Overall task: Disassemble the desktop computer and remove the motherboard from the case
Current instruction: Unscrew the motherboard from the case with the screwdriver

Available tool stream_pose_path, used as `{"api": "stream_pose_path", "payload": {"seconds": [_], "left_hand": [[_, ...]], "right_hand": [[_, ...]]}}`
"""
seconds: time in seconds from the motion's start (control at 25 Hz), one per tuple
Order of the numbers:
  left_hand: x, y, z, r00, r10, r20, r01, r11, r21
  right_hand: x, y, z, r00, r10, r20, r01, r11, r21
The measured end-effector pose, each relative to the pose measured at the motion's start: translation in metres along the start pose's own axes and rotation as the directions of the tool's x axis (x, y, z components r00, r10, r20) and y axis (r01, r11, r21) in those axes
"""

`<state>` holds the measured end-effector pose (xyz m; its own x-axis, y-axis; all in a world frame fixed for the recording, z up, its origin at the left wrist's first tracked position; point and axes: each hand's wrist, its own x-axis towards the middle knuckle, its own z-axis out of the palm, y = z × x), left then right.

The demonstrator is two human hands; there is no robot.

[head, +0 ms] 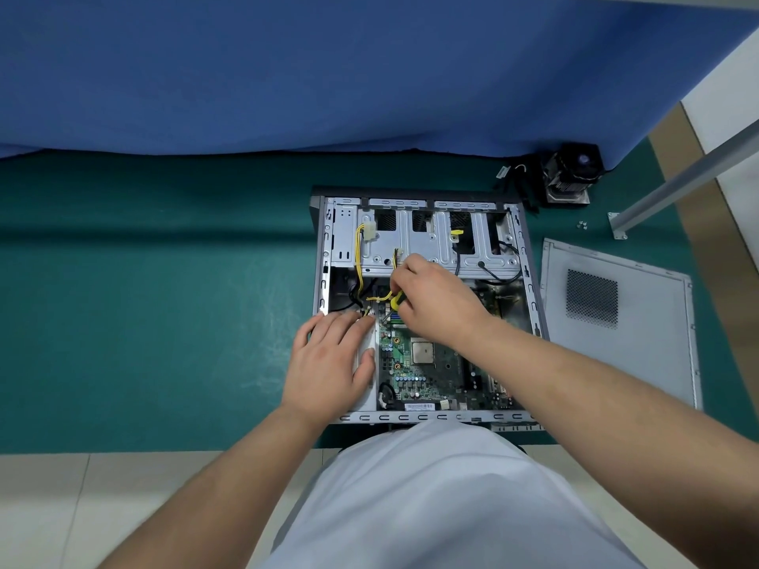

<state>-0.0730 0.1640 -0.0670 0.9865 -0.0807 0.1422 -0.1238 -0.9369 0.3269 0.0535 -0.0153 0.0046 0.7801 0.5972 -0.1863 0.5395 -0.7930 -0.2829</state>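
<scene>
We looked down on a teal-green mat [164, 322] covering the worktable, with a blue cloth backdrop [328, 67] behind it. On the mat lay the open grey metal computer case [530, 289], its side off, with the green motherboard [435, 371] still seated in its near half and a square silver processor [423, 351] showing at the board's middle.

At the case's left edge our left hand [328, 363] lay flat, fingers spread and relaxed, pressing on a pale metal part at the case's near left corner; what lay under the palm was hidden from us. Just beyond its fingertips ran yellow and black power cables [359, 264], climbing to a white plastic connector [371, 231] over the silver drive bay [410, 244] at the far side.

Our right hand [435, 301] reached in from the right, fingers curled around a yellow-handled tool [396, 299]. Only a sliver of the handle showed, and its tip was covered, so we could not tell what it touched. The right forearm hid much of the board's right part.

Further right, a flat grey side panel with a perforated vent [616, 314] lay on the mat beside the case. Beyond it, by the backdrop, stood a black cooler fan on its heatsink [571, 174], with a few small screws [582, 225] nearby, too tiny to count surely.
</scene>
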Motion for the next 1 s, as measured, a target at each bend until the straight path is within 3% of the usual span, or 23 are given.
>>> {"api": "stream_pose_path", "payload": {"seconds": [0.12, 0.24, 0.32, 0.44, 0.52, 0.6, 0.64, 0.8, 1.0], "left_hand": [[0.003, 0.001, -0.003, 0.999, -0.050, 0.019, 0.051, 0.998, -0.031], [0.023, 0.006, -0.009, 0.988, -0.139, 0.071, 0.141, 0.990, -0.022], [0.040, 0.011, -0.012, 0.985, -0.132, 0.113, 0.138, 0.989, -0.048], [0.061, 0.018, -0.015, 0.975, -0.090, 0.205, 0.137, 0.964, -0.229], [0.069, 0.018, -0.020, 0.977, -0.068, 0.202, 0.129, 0.944, -0.303], [0.074, 0.011, -0.023, 0.988, -0.052, 0.147, 0.094, 0.953, -0.289], [0.076, 0.006, -0.025, 0.992, -0.060, 0.107, 0.088, 0.957, -0.277], [0.079, -0.007, -0.020, 0.993, -0.108, 0.055, 0.120, 0.943, -0.310], [0.077, -0.010, -0.007, 0.979, -0.185, 0.088, 0.203, 0.937, -0.285]], "right_hand": [[-0.006, 0.003, -0.017, 0.994, 0.070, -0.086, -0.060, 0.992, 0.108], [-0.015, 0.012, -0.039, 0.957, 0.217, -0.195, -0.138, 0.926, 0.352], [-0.020, 0.016, -0.050, 0.912, 0.324, -0.252, -0.142, 0.825, 0.547], [-0.024, 0.018, -0.057, 0.849, 0.459, -0.261, -0.153, 0.686, 0.711], [-0.026, 0.018, -0.057, 0.844, 0.483, -0.235, -0.112, 0.585, 0.803], [-0.031, 0.020, -0.048, 0.865, 0.476, -0.156, -0.028, 0.357, 0.934], [-0.036, 0.022, -0.038, 0.877, 0.465, -0.118, -0.038, 0.313, 0.949], [-0.053, 0.019, 0.034, 0.893, 0.446, 0.065, -0.343, 0.580, 0.739], [-0.007, 0.032, 0.099, 0.945, 0.279, 0.169, -0.320, 0.888, 0.329]]}}
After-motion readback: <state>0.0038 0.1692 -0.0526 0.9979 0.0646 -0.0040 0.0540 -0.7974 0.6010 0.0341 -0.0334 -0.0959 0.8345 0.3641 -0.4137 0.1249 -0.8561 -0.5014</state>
